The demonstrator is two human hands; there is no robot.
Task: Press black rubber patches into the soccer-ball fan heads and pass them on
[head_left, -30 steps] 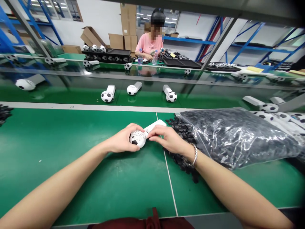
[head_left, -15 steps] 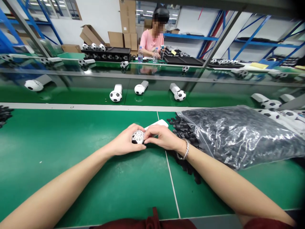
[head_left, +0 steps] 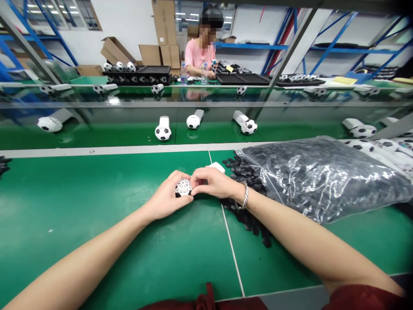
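My left grip (head_left: 168,196) was wrapped round a white-and-black football-patterned ball (head_left: 183,187) with an openwork top, over the green bench (head_left: 112,245). My right grip (head_left: 213,183) pinched narrowly at its edge; what it held, I couldn't tell. Behind showed the white bar's rounded end (head_left: 218,167). Rightward lay loose flat black pieces (head_left: 244,172), then a bulging clear plastic bag (head_left: 319,176).

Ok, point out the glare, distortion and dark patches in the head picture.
Head view, right: white glare streaks the bag; head view, left: the largest ball looks stretched wide; head view, top right: the corner goes black; head view, centre: the left hand and right hand look reasonably sharp.
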